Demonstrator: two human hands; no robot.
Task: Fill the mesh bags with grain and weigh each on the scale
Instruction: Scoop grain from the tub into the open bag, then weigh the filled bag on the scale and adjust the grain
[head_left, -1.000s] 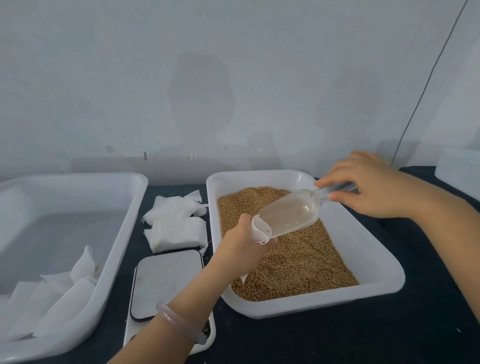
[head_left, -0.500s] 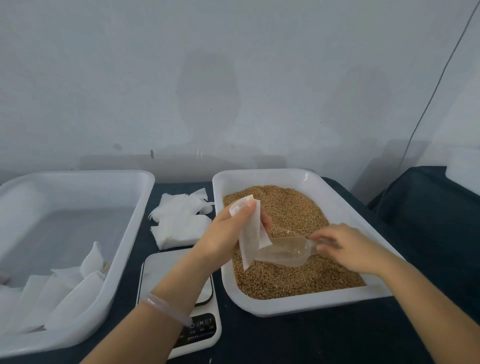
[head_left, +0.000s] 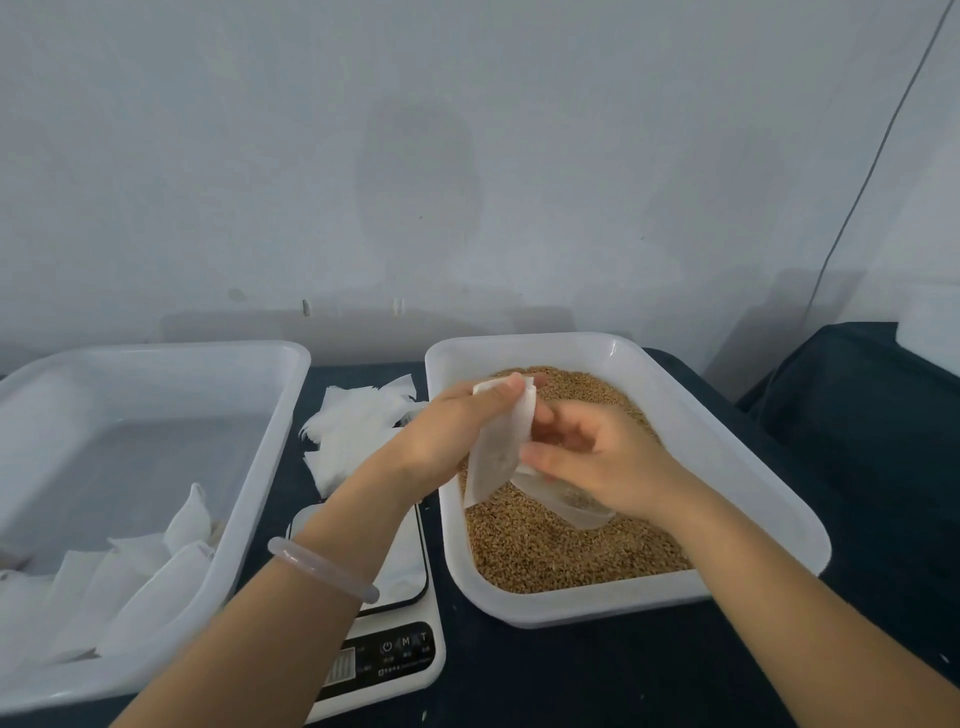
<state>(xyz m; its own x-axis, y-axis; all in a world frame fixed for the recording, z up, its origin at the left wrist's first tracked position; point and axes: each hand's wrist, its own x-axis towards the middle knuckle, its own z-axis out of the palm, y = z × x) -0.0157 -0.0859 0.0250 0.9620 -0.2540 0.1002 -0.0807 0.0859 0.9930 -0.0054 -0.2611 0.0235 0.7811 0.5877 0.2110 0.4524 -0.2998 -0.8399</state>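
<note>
Head view. The mesh bag hangs over the grain in the right-hand tray. Its long axis is near upright, with the lower end slanted toward the tray's left wall and just above the grain surface.

The left hand pinches the bag's top edge between thumb and fingertips. The right hand is just beside the bag on its right, with curled fingers meeting the bag's upper right edge. Whether they pinch the mesh or only touch it cannot be told.

A clear scoop lies low under the right palm, against the grain. Whether the palm grips it is hidden. The bag looks slack and nearly empty.

The relation that matters is that the bag's open edge faces right, toward the scoop hand, so the fill should come from the right and from below. The scale lies to the left of the tray and nearer the person, partly under the left forearm, so the left hand is the nearer one for weighing.

Spare bags lie between the trays. Bags already lie in the left tray.
</note>
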